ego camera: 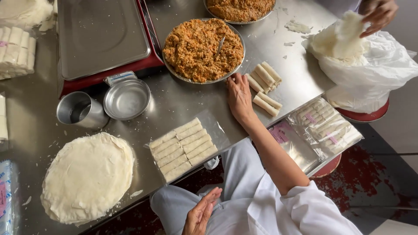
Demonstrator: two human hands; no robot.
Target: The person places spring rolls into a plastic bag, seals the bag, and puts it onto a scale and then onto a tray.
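1. Left hand nearest the camera, over the lap, palm open, fingers loosely apart, holding nothing.
2. Stack of round wrappers lies flat at the near edge of the steel table.
3. Clear bag of packed rolls rests just beyond the lap, near the table edge.
4. Right hand reaches forward, palm down on the table, fingers together and flat, gripping nothing. Fingertips sit just beside the rim of the filling plate.
5. Loose rolls lie right of that hand, nearly touching it.
6. Steel cup and small bowl stand left.
7. Far right: another person's hand pulls wrappers from a white plastic bag.
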